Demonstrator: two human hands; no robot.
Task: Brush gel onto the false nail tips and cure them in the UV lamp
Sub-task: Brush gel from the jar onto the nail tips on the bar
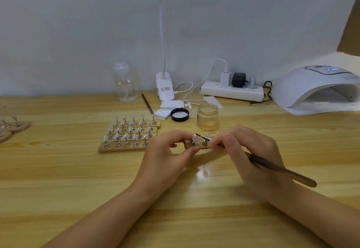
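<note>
My left hand [167, 156] pinches the metal stand of a clear false nail tip [195, 137] on a small wooden strip [200, 147]. My right hand [251, 150] grips a brown-handled gel brush [280, 169], and its tip touches that nail tip. An open glass jar of gel [207, 116] stands just behind my hands, with its black lid [180, 114] to its left. Wooden strips with several nail tips on stands [129, 132] lie to the left. The white UV lamp [319, 89] sits at the far right with its mouth facing me.
A clear pump bottle [125, 84], a clip lamp base [165, 89], white wipes [165, 109], a second brush [147, 104] and a power strip [231, 90] with plugs line the back of the wooden table. More nail stands [11, 128] lie at the left edge.
</note>
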